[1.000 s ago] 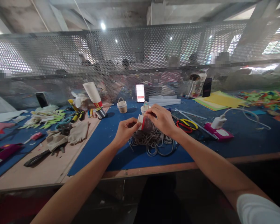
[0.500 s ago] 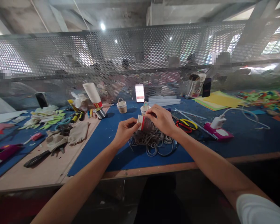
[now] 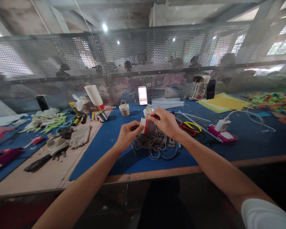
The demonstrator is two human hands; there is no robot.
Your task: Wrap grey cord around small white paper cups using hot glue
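In the head view my left hand (image 3: 129, 133) pinches a small white paper cup (image 3: 143, 123) with a red band, tipped on its side. Closed fingers of my right hand (image 3: 164, 121) meet at the cup's red edge; what they pinch there is too small to make out. Beneath both hands lies a loose tangle of grey cord (image 3: 157, 144) on the blue table mat (image 3: 95, 159). Just behind the cup stands a small white basket (image 3: 147, 112), partly covered by my right hand. Another little basket with a handle (image 3: 124, 108) is to its left.
Scissors with red and yellow handles (image 3: 192, 127) lie right of the cord, near a purple power strip (image 3: 222, 135). A lit phone (image 3: 142, 95) stands at the back. Leftward are stacked paper cups (image 3: 94, 96) and gloves (image 3: 79, 136). A perforated metal screen (image 3: 124, 51) runs behind.
Both hands and the cup stay almost in place; only a very slight shift at the cup shows. Behind the screen at left, a blurred figure has moved.
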